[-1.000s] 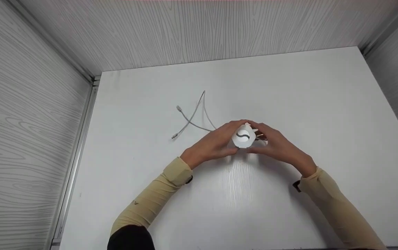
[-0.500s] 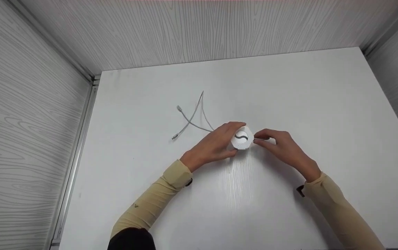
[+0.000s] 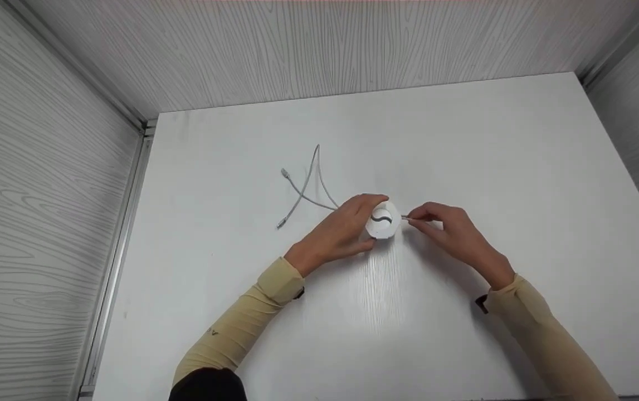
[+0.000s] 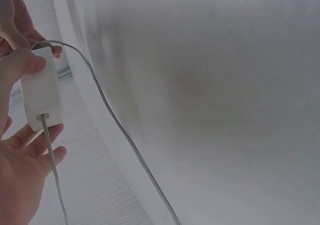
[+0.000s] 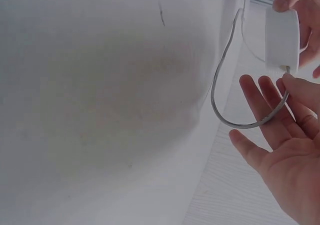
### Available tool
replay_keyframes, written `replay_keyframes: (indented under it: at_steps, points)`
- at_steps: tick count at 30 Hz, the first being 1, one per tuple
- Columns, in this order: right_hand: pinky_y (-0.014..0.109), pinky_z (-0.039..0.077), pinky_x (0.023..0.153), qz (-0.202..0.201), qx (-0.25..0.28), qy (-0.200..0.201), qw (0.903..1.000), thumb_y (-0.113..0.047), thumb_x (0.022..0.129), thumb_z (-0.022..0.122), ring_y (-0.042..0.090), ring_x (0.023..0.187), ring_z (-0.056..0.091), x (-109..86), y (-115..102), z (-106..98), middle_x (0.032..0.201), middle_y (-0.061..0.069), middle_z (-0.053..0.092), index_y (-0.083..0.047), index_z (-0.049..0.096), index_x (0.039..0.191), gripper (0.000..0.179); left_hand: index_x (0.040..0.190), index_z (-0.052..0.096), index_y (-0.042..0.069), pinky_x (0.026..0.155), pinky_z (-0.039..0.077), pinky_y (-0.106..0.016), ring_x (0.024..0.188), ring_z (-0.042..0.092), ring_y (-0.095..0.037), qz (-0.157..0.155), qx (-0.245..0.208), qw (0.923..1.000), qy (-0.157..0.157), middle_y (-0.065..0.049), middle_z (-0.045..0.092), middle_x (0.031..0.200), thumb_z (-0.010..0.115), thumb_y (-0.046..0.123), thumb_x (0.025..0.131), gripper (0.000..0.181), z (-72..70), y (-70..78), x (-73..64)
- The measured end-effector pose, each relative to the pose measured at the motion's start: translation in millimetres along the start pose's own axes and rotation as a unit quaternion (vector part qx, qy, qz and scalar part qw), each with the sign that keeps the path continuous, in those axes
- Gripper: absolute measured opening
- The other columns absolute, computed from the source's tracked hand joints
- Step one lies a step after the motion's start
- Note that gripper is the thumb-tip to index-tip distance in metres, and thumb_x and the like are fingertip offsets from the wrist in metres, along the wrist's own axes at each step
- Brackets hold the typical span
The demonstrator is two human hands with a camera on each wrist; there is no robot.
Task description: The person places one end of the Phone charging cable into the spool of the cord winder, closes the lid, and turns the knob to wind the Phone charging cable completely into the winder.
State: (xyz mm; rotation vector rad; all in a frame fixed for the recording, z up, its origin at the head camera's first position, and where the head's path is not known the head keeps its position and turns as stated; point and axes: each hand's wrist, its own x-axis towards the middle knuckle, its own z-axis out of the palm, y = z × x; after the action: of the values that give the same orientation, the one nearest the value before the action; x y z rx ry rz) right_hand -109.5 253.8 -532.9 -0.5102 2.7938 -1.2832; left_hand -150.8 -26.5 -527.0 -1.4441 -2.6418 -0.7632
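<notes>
A white, roughly hexagonal cable winder (image 3: 383,232) with an S-shaped slot in its top is held in my left hand (image 3: 336,228), fingers on its far side and thumb on its near side. A grey cable (image 4: 123,130) runs through the winder and comes out at opposite sides. My right hand (image 3: 453,234) pinches the cable between thumb and index finger, just right of the winder. In the right wrist view, the cable (image 5: 213,97) bends in a loop below the winder (image 5: 281,40), passing in front of the other, spread fingers.
Left of the hands, the cable's two ends lie crossed on the white table (image 3: 230,167), with one plug (image 3: 285,173) farther back and another plug (image 3: 281,223) nearer. Wood-grain panels (image 3: 319,50) stand along the back and both sides.
My right hand has let go of the winder and taken the cable, drawing a short length out to the right. The winder and my left hand have shifted slightly left.
</notes>
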Motion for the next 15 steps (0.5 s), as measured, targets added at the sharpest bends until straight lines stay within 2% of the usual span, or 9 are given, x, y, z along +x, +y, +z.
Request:
replay_keyframes:
  at_steps: [6,15]
  points:
    - [0.036,0.055,0.098,0.008,-0.003,-0.001,1.0,-0.014,0.098,0.076,0.013,0.105,0.072,-2.5,2.1,-2.4,0.111,-0.002,0.079,-0.01,0.077,0.114,0.017,0.157,0.035,0.004,0.124,0.039,-0.034,0.143,0.051,-0.023,-0.006,0.001,1.0,-0.004,-0.011,0.052,0.151,0.079,0.015,0.09,0.081,-0.1,-2.0,-3.8]
    - [0.049,0.054,0.101,0.032,0.005,-0.018,0.9993,-0.017,0.1,0.074,0.018,0.106,0.07,-5.8,5.7,-5.2,0.111,0.001,0.079,-0.009,0.076,0.114,0.016,0.155,0.037,0.006,0.117,0.045,-0.034,0.132,0.055,-0.022,-0.003,0.014,0.9999,-0.002,-0.008,0.053,0.148,0.08,0.016,0.089,0.08,1.4,-4.1,-7.6]
